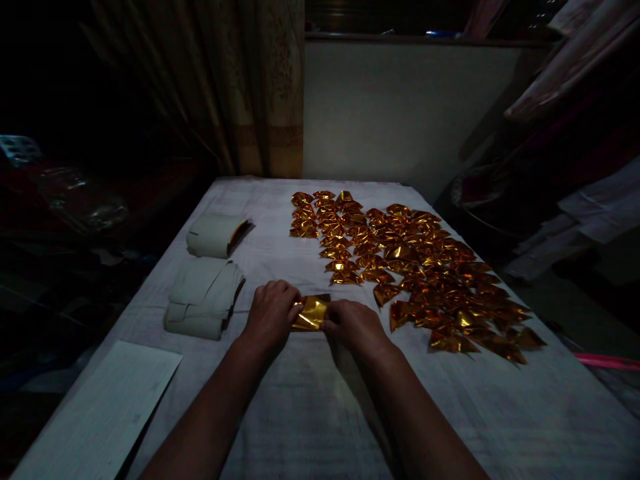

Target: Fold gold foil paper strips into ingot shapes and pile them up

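A shiny gold foil paper [311, 313], partly folded, lies on the white-clothed table between my hands. My left hand [273, 310] is closed on its left end, thumb on the foil. At the right end, the fingers of my right hand [354, 325] are bent and pinch the foil's edge. Rows of folded gold foil pieces [345, 265] spread over the right half of the table. To the left sit a curved stack of pale-backed sheets [210, 235] with a gold edge showing, and a second, looser stack [200, 293] nearer to me.
A flat white sheet or board [107, 407] lies at the table's near left. Behind the table [310, 413] hang a patterned curtain [265, 87] and a pale wall panel [390, 113]. Cloth [600, 207] hangs on the right. The surroundings are dark.
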### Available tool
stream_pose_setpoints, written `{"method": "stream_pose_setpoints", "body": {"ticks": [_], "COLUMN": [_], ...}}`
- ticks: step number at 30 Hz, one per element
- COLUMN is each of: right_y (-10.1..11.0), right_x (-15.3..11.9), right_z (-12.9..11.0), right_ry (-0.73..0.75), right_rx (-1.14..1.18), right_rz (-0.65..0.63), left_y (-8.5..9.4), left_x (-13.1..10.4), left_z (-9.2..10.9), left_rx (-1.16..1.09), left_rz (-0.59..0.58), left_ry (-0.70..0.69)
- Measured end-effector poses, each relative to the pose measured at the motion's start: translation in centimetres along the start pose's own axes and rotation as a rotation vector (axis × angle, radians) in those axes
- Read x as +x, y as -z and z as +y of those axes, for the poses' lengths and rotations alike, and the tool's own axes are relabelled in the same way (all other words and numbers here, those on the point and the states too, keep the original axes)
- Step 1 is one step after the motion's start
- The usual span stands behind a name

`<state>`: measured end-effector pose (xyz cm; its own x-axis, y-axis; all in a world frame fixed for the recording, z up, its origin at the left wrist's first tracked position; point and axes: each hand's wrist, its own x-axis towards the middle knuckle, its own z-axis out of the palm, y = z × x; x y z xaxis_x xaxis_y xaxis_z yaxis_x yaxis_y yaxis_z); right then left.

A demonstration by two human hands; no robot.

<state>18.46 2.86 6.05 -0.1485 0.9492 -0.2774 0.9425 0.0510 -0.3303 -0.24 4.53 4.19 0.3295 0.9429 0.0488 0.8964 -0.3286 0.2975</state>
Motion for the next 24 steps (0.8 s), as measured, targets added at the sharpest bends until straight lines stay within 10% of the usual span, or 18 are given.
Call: {"method": "stream_pose_setpoints", "body": {"ticks": [11,24], "right_y": [1.4,-4.1], "right_x": [-0.3,1.0], "right_z": [1.2,0.0], "right_ry": [-0.042,0.110], "right_rx": [0.023,-0.077], "right_rz": [0.012,0.377], "left_y": [-0.1,-0.2], "left_x": [0.0,-0.7], "left_z": [0.0,1.0], "left_rx": [0.011,0.017], "left_rz": [0.000,0.045], "left_ry": [0.007,0.025]}}
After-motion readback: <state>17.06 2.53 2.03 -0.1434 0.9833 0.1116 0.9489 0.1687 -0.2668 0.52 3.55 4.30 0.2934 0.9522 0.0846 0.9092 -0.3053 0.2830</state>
